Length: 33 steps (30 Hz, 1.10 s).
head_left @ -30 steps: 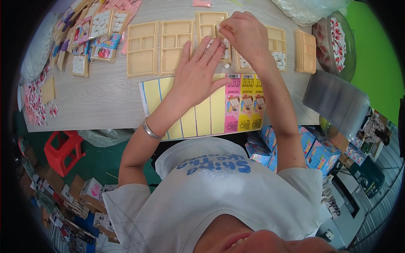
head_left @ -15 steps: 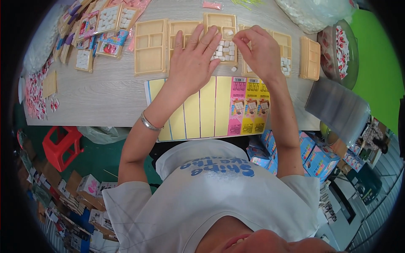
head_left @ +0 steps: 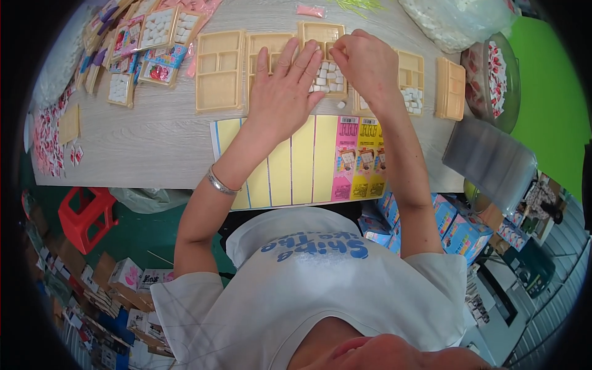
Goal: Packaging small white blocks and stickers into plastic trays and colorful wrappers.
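Passable at left centre, over the tabletop (head_left: 154, 139) between sachets (head_left: 49, 143) and yellow sheet (head_left: 302, 176). Blocked at upper centre by left hand (head_left: 285, 98) and right hand (head_left: 370, 71), upper right by bag (head_left: 456, 26) and bowl (head_left: 513, 92).

Trays (head_left: 219, 90) behind sheets (head_left: 302, 166), bowl (head_left: 513, 86) right

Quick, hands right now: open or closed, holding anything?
Left hand: open and spread over two beige trays.
Right hand: closed in a pinch; whether it holds anything cannot be told.

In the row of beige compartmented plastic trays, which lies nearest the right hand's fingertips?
The third tray from the left, set farther back than the others.
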Available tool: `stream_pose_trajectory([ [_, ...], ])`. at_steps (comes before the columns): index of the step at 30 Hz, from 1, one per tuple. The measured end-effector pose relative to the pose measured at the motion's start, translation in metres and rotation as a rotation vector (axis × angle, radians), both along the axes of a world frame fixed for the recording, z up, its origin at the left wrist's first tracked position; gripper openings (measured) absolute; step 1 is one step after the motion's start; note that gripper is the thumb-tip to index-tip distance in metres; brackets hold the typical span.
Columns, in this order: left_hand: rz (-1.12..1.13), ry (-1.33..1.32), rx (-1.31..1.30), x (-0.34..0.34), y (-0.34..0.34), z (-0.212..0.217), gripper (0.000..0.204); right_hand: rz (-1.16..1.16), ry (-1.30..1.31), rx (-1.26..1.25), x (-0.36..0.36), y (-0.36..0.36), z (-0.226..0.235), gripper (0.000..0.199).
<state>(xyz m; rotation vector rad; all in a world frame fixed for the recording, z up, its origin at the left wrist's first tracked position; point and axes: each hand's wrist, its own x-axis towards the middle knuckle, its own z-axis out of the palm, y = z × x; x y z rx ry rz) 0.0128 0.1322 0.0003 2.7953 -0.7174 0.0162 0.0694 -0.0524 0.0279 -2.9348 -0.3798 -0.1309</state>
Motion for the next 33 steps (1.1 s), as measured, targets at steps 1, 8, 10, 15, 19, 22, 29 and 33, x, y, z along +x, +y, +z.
stream_pose_trajectory([
  [1,0.006,-0.009,-0.008,0.002,0.000,-0.001,0.070,0.001,-0.027,0.019,0.002,0.000,-0.001,0.012],
  [8,0.003,-0.015,-0.043,0.001,-0.001,-0.002,0.071,0.103,0.017,0.329,-0.057,-0.007,0.009,0.010],
  [10,0.005,-0.008,-0.046,0.001,0.002,-0.002,0.071,0.110,-0.059,0.413,-0.060,-0.005,0.003,0.014],
  [15,-0.016,0.017,-0.074,-0.002,0.003,0.006,0.072,-0.047,-0.048,0.478,-0.096,-0.020,0.014,0.018],
  [19,-0.111,-0.010,-0.070,-0.009,-0.002,0.004,0.071,-0.031,-0.016,0.314,-0.106,-0.010,0.008,0.019],
  [22,-0.118,0.004,-0.051,-0.010,-0.004,0.002,0.071,-0.049,-0.016,0.314,-0.110,-0.011,-0.004,0.020],
  [29,-0.077,0.008,-0.050,-0.013,0.002,0.011,0.072,0.006,-0.204,0.370,-0.076,-0.010,0.003,0.020],
  [33,-0.054,0.042,-0.048,-0.015,0.003,0.005,0.074,0.035,-0.109,0.380,-0.072,-0.006,0.003,0.019],
])
